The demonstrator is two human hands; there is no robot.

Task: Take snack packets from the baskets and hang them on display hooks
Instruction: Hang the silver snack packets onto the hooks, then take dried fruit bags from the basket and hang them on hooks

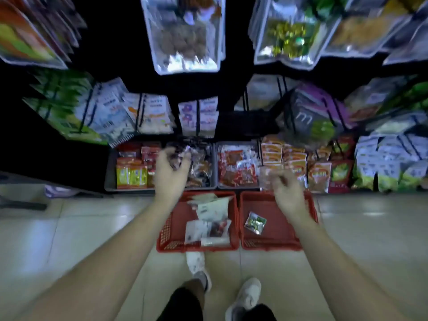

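Bare forearms, latticed red plastic baskets

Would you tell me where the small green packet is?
In the head view, the small green packet lies alone in the right red basket, near the right hand.

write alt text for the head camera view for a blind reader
A person stands over two red baskets on the floor, facing hanging snack packets. The left hand grips what looks like a dark packet; the right hand is blurred, fingers curled. The left basket holds several packets, the right basket one green packet.
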